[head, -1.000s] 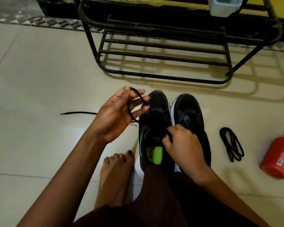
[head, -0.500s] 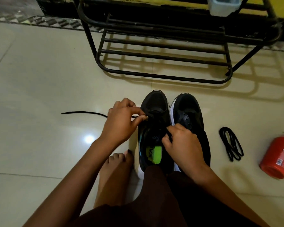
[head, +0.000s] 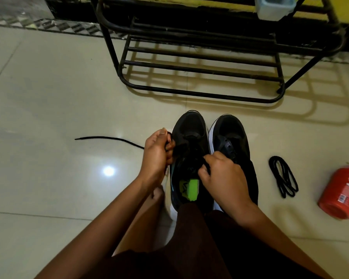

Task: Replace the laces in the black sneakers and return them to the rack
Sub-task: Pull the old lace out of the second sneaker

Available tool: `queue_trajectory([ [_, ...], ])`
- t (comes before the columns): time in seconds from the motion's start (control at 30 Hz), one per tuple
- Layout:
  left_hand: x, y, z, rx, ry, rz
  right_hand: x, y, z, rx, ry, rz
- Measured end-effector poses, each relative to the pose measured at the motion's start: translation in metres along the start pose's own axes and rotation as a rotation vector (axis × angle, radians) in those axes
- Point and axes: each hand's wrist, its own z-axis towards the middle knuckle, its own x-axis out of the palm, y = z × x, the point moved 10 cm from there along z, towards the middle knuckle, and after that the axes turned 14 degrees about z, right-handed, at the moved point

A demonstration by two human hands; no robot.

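Left hand (head: pixel 157 156) grips the thin black cord lace (head: pixel 109 138) beside the left flank of the black mesh sneaker (head: pixel 189 125); the lace's tail trails leftward. Right hand (head: pixel 224 178) pinches lace over the tongue.

Light: warm, yellowish, fairly dim indoor light.
Source: I place it high, beyond the rack (head: pixel 199 95) and to the left, as its barred shadow falls toward me and rightward over the floor (head: pixel 48 97).
Glare: one small round hotspot (head: pixel 108 171) on the glossy tile.
Contrast: the black sneakers (head: pixel 189 127) sink into near-solid dark; I can barely separate eyelets from upper. The lace (head: pixel 109 138) on pale tile reads crisp.
Focus: centre sharp, bottom edge softer.
Distortion: wide-angle bowing; tile joints and rack bars curve toward the borders.
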Motion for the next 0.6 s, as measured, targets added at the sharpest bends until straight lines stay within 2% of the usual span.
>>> queue_trajectory([
  [0.13, -0.029, -0.007, -0.007, 0.227, -0.218, 0.777, -0.001, -0.001, 0.003, 0.014, 0.014, 0.026],
  [0.23, -0.034, -0.001, -0.016, 0.312, -0.319, 1.061, 0.001, -0.005, 0.006, 0.047, 0.060, 0.080],
  [0.33, -0.031, -0.013, -0.033, 0.483, -0.441, 1.126, -0.007, 0.001, 0.009, 0.030, 0.007, 0.155],
  [0.43, -0.023, -0.023, -0.053, 0.685, -0.496, 1.034, -0.005, 0.012, 0.019, -0.030, 0.031, 0.125],
  [0.53, -0.027, -0.026, -0.061, 0.707, -0.551, 0.938, 0.008, 0.021, 0.031, -0.077, 0.100, 0.048],
  [0.6, -0.022, -0.026, -0.060, 0.718, -0.533, 1.026, 0.014, 0.020, 0.036, -0.072, 0.120, 0.034],
])
